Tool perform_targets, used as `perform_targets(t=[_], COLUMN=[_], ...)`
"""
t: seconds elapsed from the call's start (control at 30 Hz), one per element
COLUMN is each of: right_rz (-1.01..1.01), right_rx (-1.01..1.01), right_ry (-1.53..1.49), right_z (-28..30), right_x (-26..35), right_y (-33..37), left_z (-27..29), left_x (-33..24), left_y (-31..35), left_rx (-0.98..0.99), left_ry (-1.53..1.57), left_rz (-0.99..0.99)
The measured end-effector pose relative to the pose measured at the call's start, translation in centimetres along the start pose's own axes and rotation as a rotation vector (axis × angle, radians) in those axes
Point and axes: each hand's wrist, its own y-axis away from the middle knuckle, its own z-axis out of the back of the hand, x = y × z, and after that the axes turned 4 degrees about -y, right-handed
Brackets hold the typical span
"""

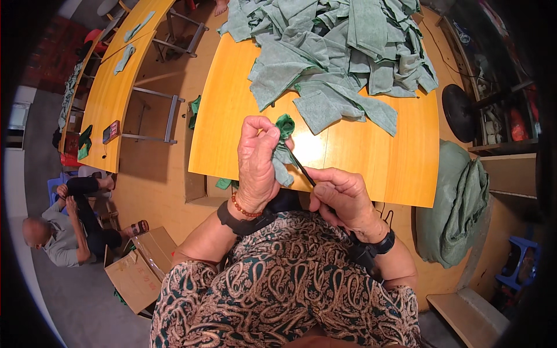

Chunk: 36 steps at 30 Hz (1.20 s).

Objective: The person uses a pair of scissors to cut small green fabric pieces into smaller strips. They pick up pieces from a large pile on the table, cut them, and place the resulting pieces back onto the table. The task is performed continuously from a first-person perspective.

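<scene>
My left hand pinches a small green fabric piece above the near part of the yellow table. The piece is bunched up, with a dark round opening at its top and a paler tail hanging down. My right hand grips a thin black rod, held at a slant. Its upper end meets the fabric by my left fingers; whether the tip goes inside is hidden. Just beyond my hands lie loose flat grey-green fabric pieces, at the front of a big heap of fabric.
A large green bundle stands right of the table, near a black round base. At the left, a second long table bears several fabric pieces. A seated person is beyond an open cardboard box.
</scene>
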Motion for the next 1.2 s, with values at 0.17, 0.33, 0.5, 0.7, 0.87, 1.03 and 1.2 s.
perform_targets(t=[0.17,0.33,0.5,0.7,0.87,1.03,1.2], right_rz=[0.047,0.099,0.183,0.2,-0.004,-0.012,-0.085], right_rx=[-0.027,-0.034,-0.013,0.064,0.0,0.021,-0.036], right_ry=[-0.029,-0.198,-0.19,-0.415,-0.279,-0.273,-0.129], right_z=[-0.3,-1.1,-1.1,-1.7,-0.6,0.5,0.0], right_x=[-1.3,-2.4,-2.2,-0.7,0.7,0.7,1.4], right_y=[-1.3,-3.2,-4.9,-4.8,-2.2,-0.1,-0.6], left_z=[-1.1,-0.8,-0.8,-0.9,1.2,1.1,1.3], left_x=[1.1,2.9,2.1,0.7,0.0,0.2,0.5], left_y=[0.1,0.1,0.8,0.6,-1.0,-1.1,-1.0], left_rx=[-0.094,-0.194,-0.159,-0.05,-0.08,-0.09,-0.062], left_ry=[0.047,-0.011,0.0,0.065,0.041,-0.008,-0.061], left_rz=[-0.043,-0.038,0.001,-0.003,-0.06,-0.082,-0.074])
